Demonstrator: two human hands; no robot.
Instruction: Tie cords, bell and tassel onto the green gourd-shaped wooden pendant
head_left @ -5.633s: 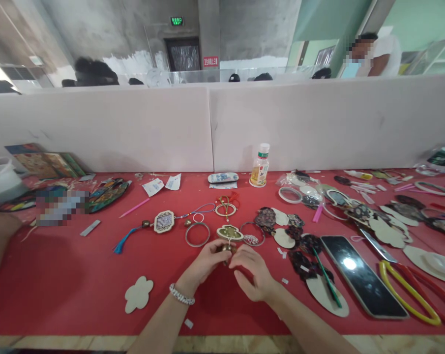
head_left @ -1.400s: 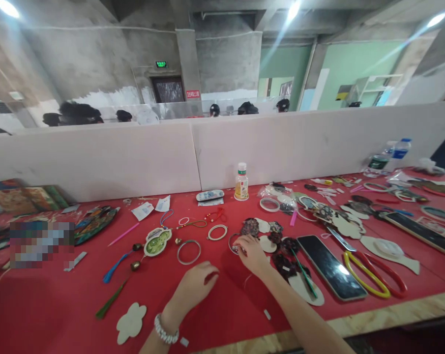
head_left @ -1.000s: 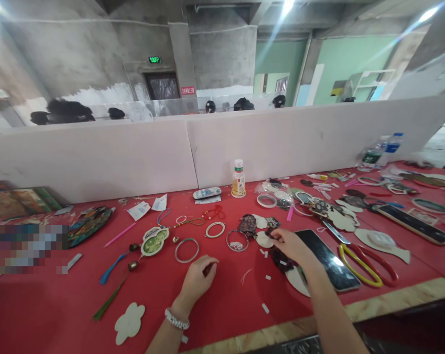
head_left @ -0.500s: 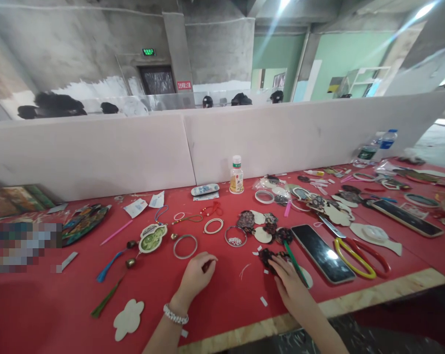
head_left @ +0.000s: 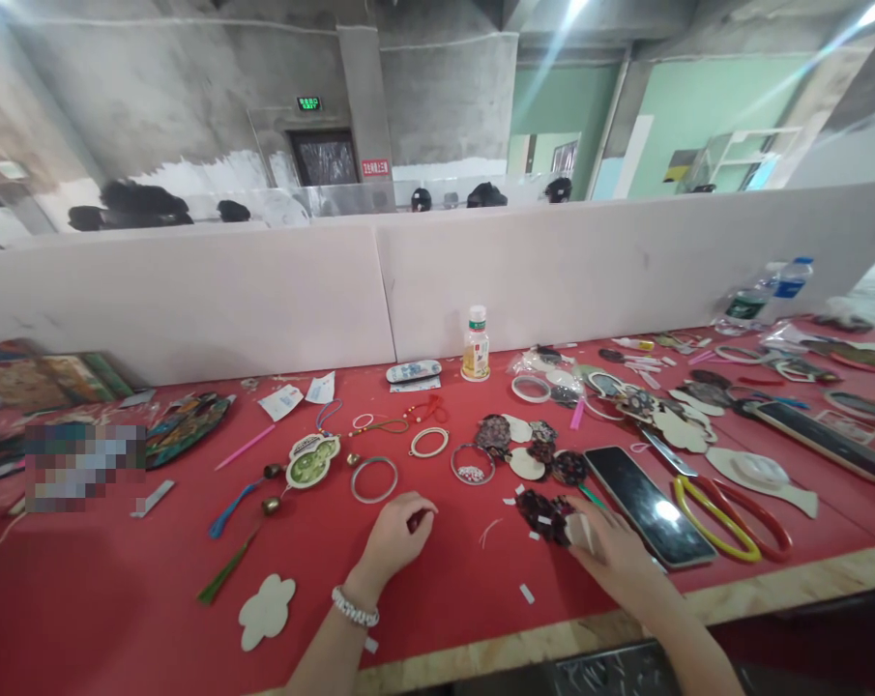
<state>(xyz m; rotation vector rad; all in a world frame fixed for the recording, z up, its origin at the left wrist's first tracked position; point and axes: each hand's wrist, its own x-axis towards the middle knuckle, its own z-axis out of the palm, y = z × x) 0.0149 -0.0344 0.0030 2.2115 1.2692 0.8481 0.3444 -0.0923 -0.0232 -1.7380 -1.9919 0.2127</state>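
Observation:
My left hand [head_left: 400,534] rests on the red table with its fingers curled closed; nothing shows in them. My right hand [head_left: 615,556] has its fingers closed about a cream flat piece [head_left: 580,530]. Beside that piece lies a dark mottled flower-shaped piece [head_left: 542,512] with small white scraps on it. A green stick [head_left: 593,496] shows partly behind my right hand. A grey ring [head_left: 374,480] lies just beyond my left hand, and another ring with white beads inside [head_left: 472,473] lies farther to the right.
To the right are a phone [head_left: 651,503] and scissors [head_left: 719,517] with yellow and red handles. A small bottle [head_left: 476,346] stands near the white partition [head_left: 553,271]. At left lie a green pendant [head_left: 313,462], tassels [head_left: 226,570] and a cream flower-shaped piece [head_left: 267,612].
My right hand has shifted right and closed on the cream piece, drawing it out from beneath the green stick. My left hand stays in place. The view has turned slightly left.

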